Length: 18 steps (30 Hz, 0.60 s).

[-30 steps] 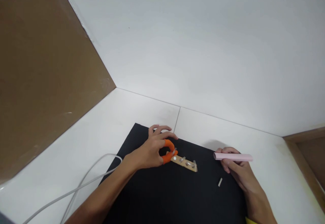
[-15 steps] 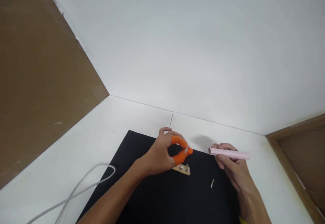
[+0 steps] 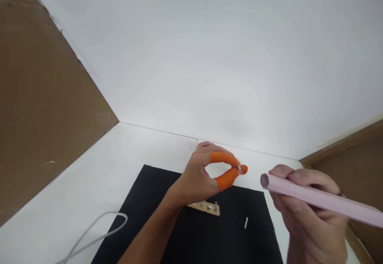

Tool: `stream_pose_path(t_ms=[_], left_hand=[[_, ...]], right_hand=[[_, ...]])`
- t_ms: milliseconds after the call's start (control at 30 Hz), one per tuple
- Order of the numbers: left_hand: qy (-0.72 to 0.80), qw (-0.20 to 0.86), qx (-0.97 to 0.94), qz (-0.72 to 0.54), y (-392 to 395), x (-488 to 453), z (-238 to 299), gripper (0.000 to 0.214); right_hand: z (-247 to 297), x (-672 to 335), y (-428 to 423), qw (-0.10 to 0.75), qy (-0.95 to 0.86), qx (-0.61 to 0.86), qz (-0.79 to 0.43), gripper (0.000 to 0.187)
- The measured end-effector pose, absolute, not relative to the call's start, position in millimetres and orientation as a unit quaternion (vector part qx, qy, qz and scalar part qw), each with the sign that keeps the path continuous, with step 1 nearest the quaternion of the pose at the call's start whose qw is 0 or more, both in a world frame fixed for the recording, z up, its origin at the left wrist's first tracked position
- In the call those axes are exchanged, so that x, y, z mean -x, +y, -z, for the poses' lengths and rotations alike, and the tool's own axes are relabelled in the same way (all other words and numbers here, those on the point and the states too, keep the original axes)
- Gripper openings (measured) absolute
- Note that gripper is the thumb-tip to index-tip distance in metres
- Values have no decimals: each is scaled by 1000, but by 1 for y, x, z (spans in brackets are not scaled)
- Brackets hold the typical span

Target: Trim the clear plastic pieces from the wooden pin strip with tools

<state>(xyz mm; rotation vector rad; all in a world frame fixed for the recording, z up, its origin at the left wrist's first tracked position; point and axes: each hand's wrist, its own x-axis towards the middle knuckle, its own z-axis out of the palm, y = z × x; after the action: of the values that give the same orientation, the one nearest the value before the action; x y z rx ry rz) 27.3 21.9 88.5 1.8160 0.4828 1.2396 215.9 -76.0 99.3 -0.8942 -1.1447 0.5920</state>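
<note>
Orange finger cots point(image 3: 224, 158) cover the thumb and a finger of my left hand point(image 3: 194, 176). Those two tips pinch a small clear piece point(image 3: 239, 170), too small to make out fully. My right hand point(image 3: 311, 212) grips a pink hexagonal rod point(image 3: 317, 198), with its dark end pointing left toward my left hand. The rod and the clear piece are apart. Below my left hand, a tan strip point(image 3: 212, 212) with clear and shiny bits on it lies on the black mat point(image 3: 197, 236), partly hidden by the wrist.
A short pale stick point(image 3: 246, 223) lies on the mat, right of the strip. At lower left, a grey cable point(image 3: 98, 220) loops over the white table point(image 3: 74, 184) and mat edge. A brown panel point(image 3: 54, 96) stands left, a white wall behind, and a wooden frame point(image 3: 344, 140) right.
My right hand has brought the pink rod closer to the camera and rightward. My left hand has moved slightly right, still pinching the clear piece. The view has shifted a little.
</note>
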Motion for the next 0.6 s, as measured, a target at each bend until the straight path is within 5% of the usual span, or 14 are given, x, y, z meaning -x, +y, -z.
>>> stream_pose_path(t_ms=[600], left_hand=[[144,485,-741,-441,24,-6,-88,15]], right_hand=[[-99,-224,-75,616,-647,385,-233,36]])
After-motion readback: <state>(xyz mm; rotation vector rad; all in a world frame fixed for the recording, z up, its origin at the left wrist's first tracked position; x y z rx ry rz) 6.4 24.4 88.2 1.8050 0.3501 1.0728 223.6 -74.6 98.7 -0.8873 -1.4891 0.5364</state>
